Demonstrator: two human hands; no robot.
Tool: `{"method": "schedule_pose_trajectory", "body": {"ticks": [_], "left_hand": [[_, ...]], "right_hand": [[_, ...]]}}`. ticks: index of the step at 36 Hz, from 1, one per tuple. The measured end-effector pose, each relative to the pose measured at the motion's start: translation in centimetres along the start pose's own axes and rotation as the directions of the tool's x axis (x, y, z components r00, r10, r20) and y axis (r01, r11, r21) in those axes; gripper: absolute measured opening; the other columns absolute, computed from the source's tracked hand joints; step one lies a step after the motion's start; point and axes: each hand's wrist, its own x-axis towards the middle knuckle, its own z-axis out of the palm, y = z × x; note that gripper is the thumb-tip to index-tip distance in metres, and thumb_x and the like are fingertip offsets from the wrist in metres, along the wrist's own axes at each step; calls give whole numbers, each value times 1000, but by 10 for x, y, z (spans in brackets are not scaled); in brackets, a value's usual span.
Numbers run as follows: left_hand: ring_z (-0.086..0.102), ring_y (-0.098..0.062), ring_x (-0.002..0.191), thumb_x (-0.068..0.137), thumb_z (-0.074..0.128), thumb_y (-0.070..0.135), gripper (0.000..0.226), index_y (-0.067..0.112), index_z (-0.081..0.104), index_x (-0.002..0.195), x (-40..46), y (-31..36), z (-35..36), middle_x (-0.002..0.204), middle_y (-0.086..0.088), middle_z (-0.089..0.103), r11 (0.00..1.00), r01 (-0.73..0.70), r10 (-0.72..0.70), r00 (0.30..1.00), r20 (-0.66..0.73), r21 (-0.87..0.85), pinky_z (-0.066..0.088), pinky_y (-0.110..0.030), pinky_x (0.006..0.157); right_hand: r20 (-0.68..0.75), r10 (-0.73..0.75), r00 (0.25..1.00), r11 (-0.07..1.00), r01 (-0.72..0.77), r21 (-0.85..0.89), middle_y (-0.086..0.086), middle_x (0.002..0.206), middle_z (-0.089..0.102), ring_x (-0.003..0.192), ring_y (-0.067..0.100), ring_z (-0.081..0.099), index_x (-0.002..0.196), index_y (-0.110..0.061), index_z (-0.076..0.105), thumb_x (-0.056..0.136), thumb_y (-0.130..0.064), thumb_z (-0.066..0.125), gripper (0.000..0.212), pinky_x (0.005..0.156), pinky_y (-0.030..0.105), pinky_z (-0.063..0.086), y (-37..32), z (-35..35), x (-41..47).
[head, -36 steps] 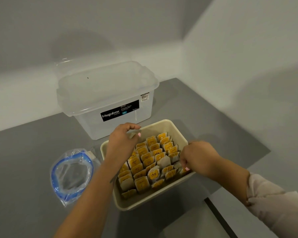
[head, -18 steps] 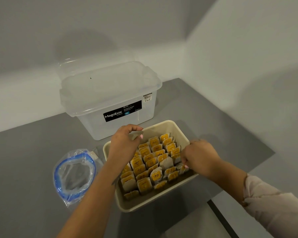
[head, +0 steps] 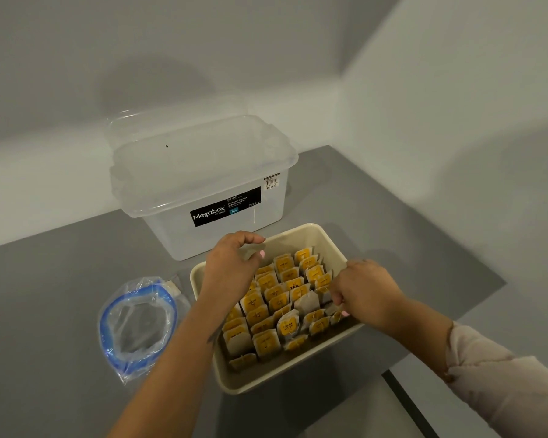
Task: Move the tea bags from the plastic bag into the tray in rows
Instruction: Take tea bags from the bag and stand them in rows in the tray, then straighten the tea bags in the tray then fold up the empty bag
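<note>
Nearest on the grey worktop (head: 60, 295), the clear plastic bag with a blue zip rim (head: 138, 327) lies open and slack at near left, just beside the cream rectangular plastic tray (head: 285, 379). In the tray, the yellow-labelled paper tea bags (head: 276, 303) stand on edge in rough rows; the right hand (head: 363, 290) has its fingers curled down among the right-side bags, though what it pinches I cannot tell, and the left hand (head: 231, 263) arches loosely curled over the far-left rows, holding nothing visible. Farthest, a translucent lidded plastic storage box with a black "Megabox" label (head: 203, 184) sits behind the tray.
</note>
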Motion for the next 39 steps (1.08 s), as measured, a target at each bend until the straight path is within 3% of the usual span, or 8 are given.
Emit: {"method": "schedule_pose_trajectory", "body": {"ticks": [7,15,18,21,25,31,34,39], "left_hand": [[48,0,77,88,62,19,17,31,64,101,-2,-3,-7,109,10,58,1000,-29,29,999,-19,-5,34,-5,57],[48,-9,116,88,54,-2,36,31,61,102,-3,-24,-52,124,7,55,998,-27,25,999,-40,-58,35,-18,94],[60,-26,101,85,51,-7,41,30,59,100,-1,-43,-77,129,2,54,998,-21,18,997,-72,-52,43,-18,80],[56,-16,68,79,51,-12,46,29,59,97,4,-70,-101,126,1,54,999,-21,17,995,-95,-36,40,-8,57],[48,-18,116,72,66,-4,54,32,52,110,13,-111,-126,130,2,47,978,11,-43,988,149,209,38,-18,90],[36,-22,132,71,77,15,88,27,29,144,24,-156,-124,146,0,38,828,-129,-145,891,431,546,36,-38,108],[45,-22,127,74,75,18,80,24,35,142,31,-168,-119,141,-2,45,801,-184,-120,883,454,570,39,-35,104],[59,-26,103,80,65,23,34,13,59,111,37,-176,-116,113,-9,63,832,-184,-45,918,393,524,45,-33,86]], "right_hand": [[-33,63,997,986,-57,156,-7,104,55,99,14,51,100,-34,66,82,-31,68,19,81,22,43,-1,-15,-1],[-173,83,981,959,-31,283,-9,96,59,90,12,53,95,-37,66,81,-41,68,14,73,22,41,-38,-57,12],[-228,46,973,950,28,310,-12,93,64,85,6,53,93,-37,67,82,-43,67,13,74,20,41,-61,-68,19],[-245,13,969,928,79,363,-14,92,66,86,4,57,97,-36,67,84,-41,67,14,81,21,46,-88,-83,22],[-246,7,969,894,104,436,-11,94,67,90,8,61,96,-32,67,82,-38,69,15,84,27,51,-124,-94,28],[-243,-33,969,832,161,531,-8,88,68,83,9,61,91,-26,68,82,-37,69,14,80,25,51,-179,-88,43],[-205,-68,976,824,171,540,-4,100,70,89,12,63,103,-25,68,88,-34,63,18,87,27,50,-209,-77,52],[85,-82,993,920,43,389,7,133,54,117,23,54,135,-24,50,99,-27,48,36,105,35,38,-257,-51,82]]}}
